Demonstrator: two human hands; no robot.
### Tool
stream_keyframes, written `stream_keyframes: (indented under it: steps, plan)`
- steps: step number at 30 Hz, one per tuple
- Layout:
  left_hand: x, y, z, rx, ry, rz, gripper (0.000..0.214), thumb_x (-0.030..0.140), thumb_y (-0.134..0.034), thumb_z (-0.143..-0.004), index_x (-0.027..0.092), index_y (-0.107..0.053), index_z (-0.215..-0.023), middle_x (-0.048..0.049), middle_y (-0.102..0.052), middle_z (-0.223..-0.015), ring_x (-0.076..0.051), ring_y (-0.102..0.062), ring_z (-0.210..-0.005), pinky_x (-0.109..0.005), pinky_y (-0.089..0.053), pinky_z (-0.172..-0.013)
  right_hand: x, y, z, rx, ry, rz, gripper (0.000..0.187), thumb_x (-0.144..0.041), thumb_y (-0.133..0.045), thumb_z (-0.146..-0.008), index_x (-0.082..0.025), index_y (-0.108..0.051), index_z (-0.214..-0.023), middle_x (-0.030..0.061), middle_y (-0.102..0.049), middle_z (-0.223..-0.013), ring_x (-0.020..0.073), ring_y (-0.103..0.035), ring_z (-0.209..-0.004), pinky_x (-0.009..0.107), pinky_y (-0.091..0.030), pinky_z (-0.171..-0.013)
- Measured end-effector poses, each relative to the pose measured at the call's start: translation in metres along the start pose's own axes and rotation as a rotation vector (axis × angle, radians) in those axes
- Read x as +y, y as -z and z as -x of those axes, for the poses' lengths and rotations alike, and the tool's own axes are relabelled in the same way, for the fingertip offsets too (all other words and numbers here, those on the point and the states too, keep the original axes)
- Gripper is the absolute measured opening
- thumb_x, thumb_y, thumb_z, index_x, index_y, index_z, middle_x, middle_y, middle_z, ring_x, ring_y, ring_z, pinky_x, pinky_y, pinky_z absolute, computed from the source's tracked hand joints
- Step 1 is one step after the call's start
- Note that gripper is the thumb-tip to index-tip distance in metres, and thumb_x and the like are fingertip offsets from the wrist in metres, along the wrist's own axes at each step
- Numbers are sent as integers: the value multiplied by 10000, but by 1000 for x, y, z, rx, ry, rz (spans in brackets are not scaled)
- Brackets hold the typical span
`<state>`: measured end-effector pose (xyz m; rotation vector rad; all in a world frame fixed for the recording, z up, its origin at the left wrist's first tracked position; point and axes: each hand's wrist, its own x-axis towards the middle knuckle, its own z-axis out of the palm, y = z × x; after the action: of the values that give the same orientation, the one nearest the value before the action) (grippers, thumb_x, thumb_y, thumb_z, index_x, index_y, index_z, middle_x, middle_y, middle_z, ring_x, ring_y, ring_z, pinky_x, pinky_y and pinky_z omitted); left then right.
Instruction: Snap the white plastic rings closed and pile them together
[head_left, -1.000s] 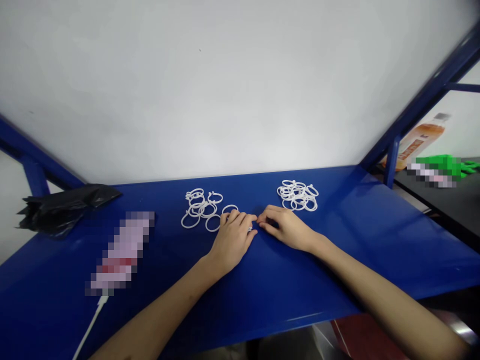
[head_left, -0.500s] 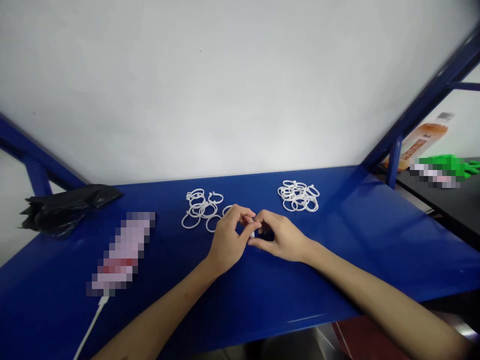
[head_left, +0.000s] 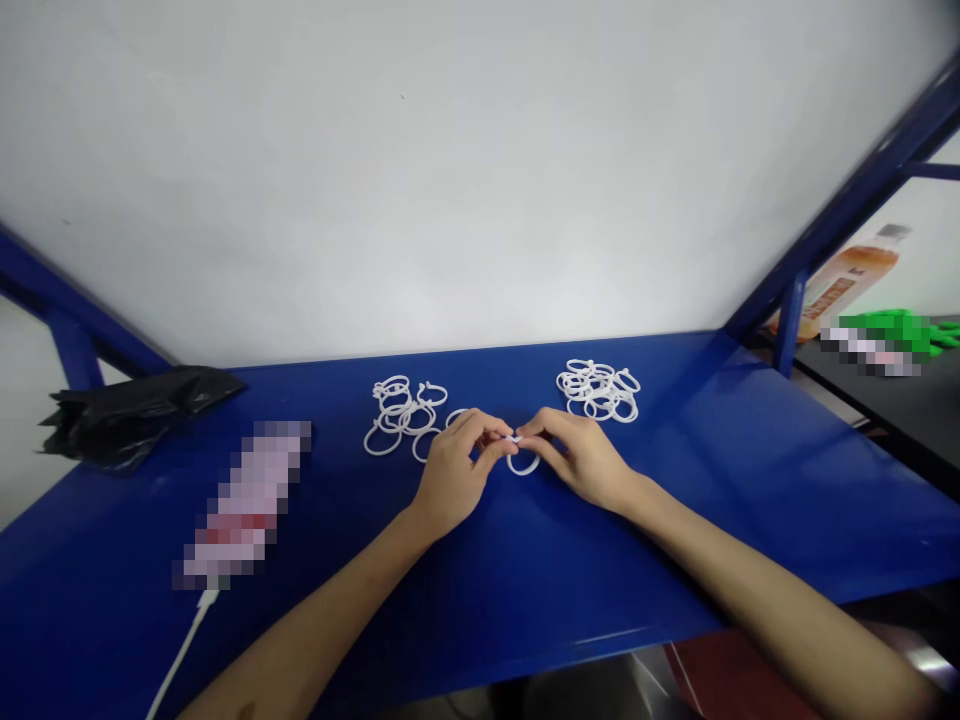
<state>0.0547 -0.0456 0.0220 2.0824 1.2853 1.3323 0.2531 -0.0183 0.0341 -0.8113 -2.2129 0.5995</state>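
Note:
Between my two hands is a white plastic ring (head_left: 523, 470), its loop hanging below my fingertips. My left hand (head_left: 461, 470) pinches the top of the ring from the left. My right hand (head_left: 577, 455) pinches it from the right, fingertips almost touching the left ones. The pinched part is mostly hidden by the fingers. Just left of my left hand lies a loose group of similar white rings (head_left: 401, 425), some with a gap and small knobbed ends. Behind my right hand is a denser pile of white rings (head_left: 600, 390).
On the left of the blue table (head_left: 480, 620) lie a black plastic bag (head_left: 150, 410) and a blurred-out pinkish object (head_left: 247, 500) with a white cable (head_left: 180, 655). A blue frame post (head_left: 787, 325) stands at right. Beyond it are a bottle (head_left: 847, 285) and something green (head_left: 892, 330).
The ring has turned so that its loop shows below my fingers. My right hand has shifted slightly right, and its fingers have closed to a pinch.

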Motion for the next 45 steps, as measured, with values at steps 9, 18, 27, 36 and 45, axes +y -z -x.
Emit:
stream_keyframes:
  steps: [9, 18, 27, 36, 45]
  plan:
    - [2, -2, 8, -7, -152, -46, 212, 144, -582, -938, 206, -595, -735, 32, -644, -739, -134, -579, -736, -274, -445, -738, -3, 6, 4, -123, 226, 41, 252, -232, -387, -1041, -186, -624, -966, 80, -665, -885, 173, -609, -812, 305, -505, -720]
    - [-8, -5, 1, -39, -161, -435, 142, 339, -670, -901, 203, -629, -909, -11, -671, -828, -211, -573, -851, -353, -437, -802, 11, 20, -3, -41, 169, 283, 238, -250, -439, -1031, -171, -660, -990, 88, -685, -936, 189, -616, -870, 307, -506, -765]
    - [-9, -2, 8, -265, -72, -906, 185, 292, -568, -943, 173, -652, -1058, -103, -637, -992, -296, -549, -954, -436, -406, -808, 81, 94, 8, 322, -561, 893, 257, -239, -485, -973, -185, -721, -1061, 127, -657, -1044, 249, -623, -928, 308, -485, -705]
    - [-6, -6, 12, -398, -216, -664, 241, 156, -473, -971, 202, -630, -1149, -61, -652, -1061, -248, -551, -992, -418, -405, -855, 94, 105, 16, 167, -795, 839, 196, -238, -560, -906, -200, -722, -1009, 108, -689, -1035, 226, -664, -841, 316, -476, -699]
    - [6, -2, 10, -236, -12, -867, 463, 542, -601, -886, 147, -639, -1124, -127, -614, -1031, -324, -532, -999, -457, -421, -849, 92, 103, 13, 158, -771, 814, 259, -244, -563, -874, -166, -715, -1070, 107, -757, -935, 254, -703, -872, 322, -497, -764]
